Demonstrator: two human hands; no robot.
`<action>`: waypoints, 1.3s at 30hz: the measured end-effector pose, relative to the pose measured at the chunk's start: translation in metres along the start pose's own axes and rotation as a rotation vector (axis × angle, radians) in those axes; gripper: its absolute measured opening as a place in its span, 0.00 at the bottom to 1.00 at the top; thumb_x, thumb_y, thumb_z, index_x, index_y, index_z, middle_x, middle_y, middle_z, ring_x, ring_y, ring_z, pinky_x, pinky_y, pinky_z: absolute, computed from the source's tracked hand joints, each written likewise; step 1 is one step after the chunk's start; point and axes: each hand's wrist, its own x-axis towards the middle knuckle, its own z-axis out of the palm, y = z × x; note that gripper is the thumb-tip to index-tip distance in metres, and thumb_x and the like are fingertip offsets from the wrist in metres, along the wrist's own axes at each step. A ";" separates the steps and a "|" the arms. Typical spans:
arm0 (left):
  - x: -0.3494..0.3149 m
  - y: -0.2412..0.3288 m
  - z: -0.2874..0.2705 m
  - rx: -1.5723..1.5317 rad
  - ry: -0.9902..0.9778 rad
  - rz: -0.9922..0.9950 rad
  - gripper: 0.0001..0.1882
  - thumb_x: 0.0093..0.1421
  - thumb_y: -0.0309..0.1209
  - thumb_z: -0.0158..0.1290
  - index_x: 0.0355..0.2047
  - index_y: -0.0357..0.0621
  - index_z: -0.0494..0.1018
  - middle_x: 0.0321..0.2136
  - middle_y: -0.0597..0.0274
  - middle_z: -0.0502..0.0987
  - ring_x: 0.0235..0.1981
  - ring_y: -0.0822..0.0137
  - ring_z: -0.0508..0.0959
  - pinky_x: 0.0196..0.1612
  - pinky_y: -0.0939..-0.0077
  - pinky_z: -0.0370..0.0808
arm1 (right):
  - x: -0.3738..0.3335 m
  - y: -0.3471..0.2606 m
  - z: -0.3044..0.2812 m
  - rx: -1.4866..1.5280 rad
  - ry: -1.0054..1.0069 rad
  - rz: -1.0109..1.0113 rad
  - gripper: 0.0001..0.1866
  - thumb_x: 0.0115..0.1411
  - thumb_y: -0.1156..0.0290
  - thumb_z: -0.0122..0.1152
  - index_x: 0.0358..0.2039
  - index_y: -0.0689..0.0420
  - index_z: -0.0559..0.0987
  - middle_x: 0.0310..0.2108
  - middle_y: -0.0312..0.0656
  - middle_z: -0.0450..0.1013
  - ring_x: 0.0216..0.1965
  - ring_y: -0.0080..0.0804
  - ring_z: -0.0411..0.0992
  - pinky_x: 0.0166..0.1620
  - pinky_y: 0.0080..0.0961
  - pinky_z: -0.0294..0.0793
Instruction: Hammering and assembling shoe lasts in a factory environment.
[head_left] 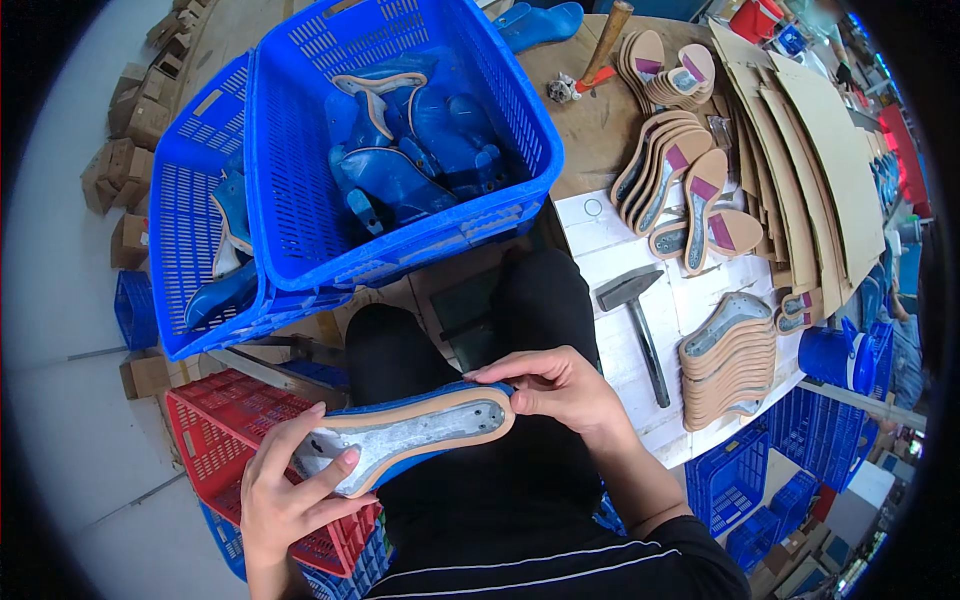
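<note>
Two blue perforated plastic crates (275,190) (185,200) showing lasts (395,185) stand beyond the bench's (600,265) left edge, one black-headed metal hammer (646,335) lies along it, and two bare hands (285,490) (575,395) hold one blue, grey-soled shoe last (420,428).

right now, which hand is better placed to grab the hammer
Likely the right hand: it is nearer the hammer, though both hold the insole-topped form; the left hand is farther away.

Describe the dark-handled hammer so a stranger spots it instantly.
Find the white tabletop at the right. Between the right hand and the big stack of insoles lies the hammer. Its long, dark handle and blocky head set it apart from the tan-edged insoles.
</note>
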 end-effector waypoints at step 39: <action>-0.019 -0.029 0.022 -0.368 0.218 0.060 0.33 0.47 0.40 0.78 0.57 0.65 0.86 0.62 0.54 0.71 0.56 0.49 0.75 0.57 0.56 0.78 | 0.057 -0.044 0.142 -1.803 -0.320 -0.356 0.55 0.47 0.26 0.71 0.59 0.62 0.73 0.37 0.46 0.77 0.34 0.47 0.82 0.35 0.34 0.81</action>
